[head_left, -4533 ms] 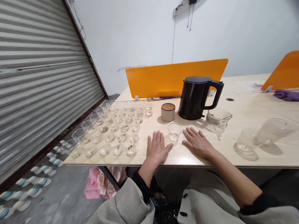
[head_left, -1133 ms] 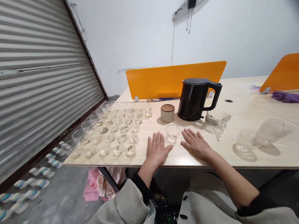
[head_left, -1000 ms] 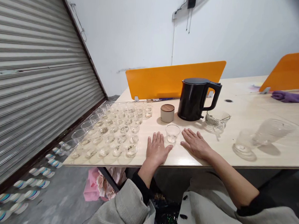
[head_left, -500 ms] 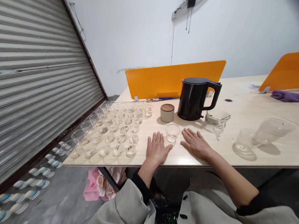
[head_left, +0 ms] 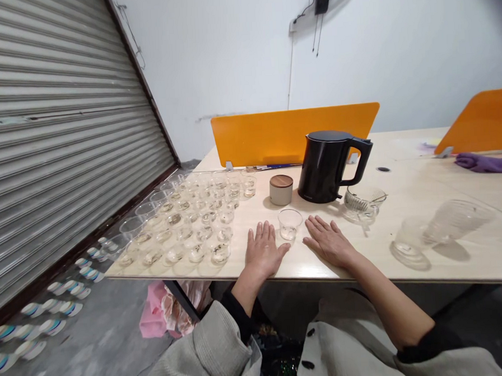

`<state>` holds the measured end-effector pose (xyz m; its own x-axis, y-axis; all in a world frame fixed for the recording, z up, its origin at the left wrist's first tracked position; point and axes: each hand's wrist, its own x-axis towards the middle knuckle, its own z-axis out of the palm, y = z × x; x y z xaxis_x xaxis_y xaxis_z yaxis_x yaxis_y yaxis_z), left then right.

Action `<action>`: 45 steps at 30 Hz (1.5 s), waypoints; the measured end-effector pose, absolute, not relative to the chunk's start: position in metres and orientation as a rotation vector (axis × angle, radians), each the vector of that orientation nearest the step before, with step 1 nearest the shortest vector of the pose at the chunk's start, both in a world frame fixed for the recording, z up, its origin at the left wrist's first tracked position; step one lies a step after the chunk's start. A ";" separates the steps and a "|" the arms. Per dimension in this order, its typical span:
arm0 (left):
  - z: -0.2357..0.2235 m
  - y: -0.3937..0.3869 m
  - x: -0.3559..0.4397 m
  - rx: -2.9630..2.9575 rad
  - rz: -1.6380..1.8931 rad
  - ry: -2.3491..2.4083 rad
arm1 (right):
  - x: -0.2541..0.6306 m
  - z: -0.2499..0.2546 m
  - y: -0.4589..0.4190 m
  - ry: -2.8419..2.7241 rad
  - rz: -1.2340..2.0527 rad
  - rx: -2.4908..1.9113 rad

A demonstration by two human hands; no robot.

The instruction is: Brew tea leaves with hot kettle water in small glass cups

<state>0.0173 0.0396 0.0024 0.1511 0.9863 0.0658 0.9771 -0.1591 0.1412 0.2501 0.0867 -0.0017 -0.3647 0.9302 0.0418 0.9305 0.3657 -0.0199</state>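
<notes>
Both hands lie flat, palms down, on the pale wooden table [head_left: 314, 266]. My left hand [head_left: 263, 251] is open and holds nothing. Open and holding nothing too, my right hand [head_left: 330, 241] rests a short way to the right. Between them stands a clear plastic cup [head_left: 290, 225], apart from my fingers. Behind this cup sits a pale grey canister [head_left: 281, 193] with a wooden lid. A black electric kettle [head_left: 323, 167] stands to its right. Beside the kettle is a ribbed glass cup [head_left: 363, 202] with a thin utensil on it.
Several clear cups [head_left: 205, 229] with dark bits in them crowd the table's left side. Stacked clear cups [head_left: 458, 219] lie on their side at the right. An orange divider [head_left: 257, 137] runs behind. A purple cloth [head_left: 487, 162] lies far right. Lidded tubs [head_left: 53, 305] stand on the floor.
</notes>
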 end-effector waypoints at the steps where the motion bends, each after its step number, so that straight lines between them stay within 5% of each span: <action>1: 0.003 0.040 0.017 2.335 0.217 1.991 | 0.250 -0.001 0.087 -2.561 -0.011 -1.752; 45: 0.002 0.039 0.017 2.342 0.239 1.988 | 0.253 -0.007 0.089 -2.552 -0.031 -1.704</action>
<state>0.0171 0.0395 0.0019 0.1562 0.9846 0.0790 0.9752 -0.1664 0.1460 0.2531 0.0891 -0.0071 -0.3815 0.9216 0.0712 0.9231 0.3839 -0.0236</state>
